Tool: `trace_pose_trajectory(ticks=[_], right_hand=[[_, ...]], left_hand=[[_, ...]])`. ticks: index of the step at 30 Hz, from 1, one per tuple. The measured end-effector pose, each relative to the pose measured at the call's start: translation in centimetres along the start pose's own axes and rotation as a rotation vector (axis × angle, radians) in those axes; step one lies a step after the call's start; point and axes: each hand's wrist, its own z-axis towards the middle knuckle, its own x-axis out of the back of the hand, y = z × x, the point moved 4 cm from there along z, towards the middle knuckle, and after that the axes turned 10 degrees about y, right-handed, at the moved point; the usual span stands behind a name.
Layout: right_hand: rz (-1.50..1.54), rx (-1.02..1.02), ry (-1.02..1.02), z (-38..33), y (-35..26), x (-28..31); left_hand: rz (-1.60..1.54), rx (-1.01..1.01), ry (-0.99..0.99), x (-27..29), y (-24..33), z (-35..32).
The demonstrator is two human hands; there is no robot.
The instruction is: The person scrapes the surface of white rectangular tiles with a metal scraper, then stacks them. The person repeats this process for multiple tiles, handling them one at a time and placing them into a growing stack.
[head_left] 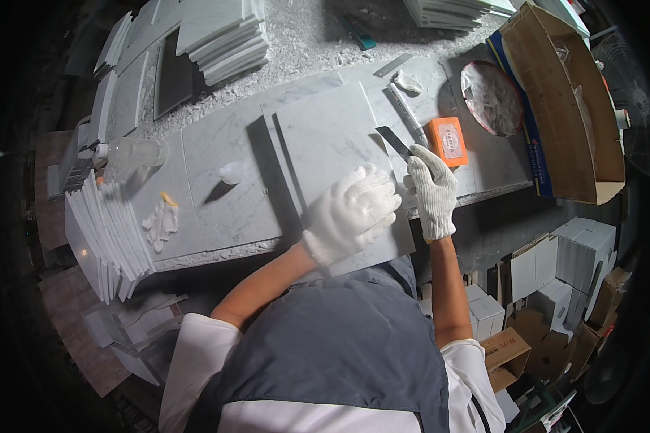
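Head view, clock faces with 12 at the top. Pale marble slab (328, 141) lies mid-bench, its near end jutting past the bench (227, 213) edge toward the apron (339, 335). Slab's long axis runs from between 11 and 12 to between 5 and 6.

Left hand (354, 206): gloved, palm down on the slab, fingers extended toward 1–2, closed round nothing. Right hand (433, 189): gloved, at the slab's 3 o'clock side, fingers wrapped on the near end of a dark flat blade (395, 141). Blade's long axis 10 to 4, tip to 10, over the slab's right edge; contact unclear.

From the slab: orange box (448, 142) between 2 and 3, round dish (492, 99) at 2.

Handling, my judgement: spread left-palm weight, given the overhang; fingers clear of the blade's path; blade at a steady, shallow angle, light strokes.
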Motion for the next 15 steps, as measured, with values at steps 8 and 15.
trace_pose_trajectory(ticks=[8, 15], right_hand=[[-0.194, 0.088, 0.01, 1.0, 0.4, -0.4], [0.129, -0.023, 0.043, 1.6, 0.9, 0.5]], left_hand=[[0.073, 0.135, 0.444, 4.0, -2.8, -5.4], [0.347, 0.703, 0.716, 8.1, -7.1, -14.1]])
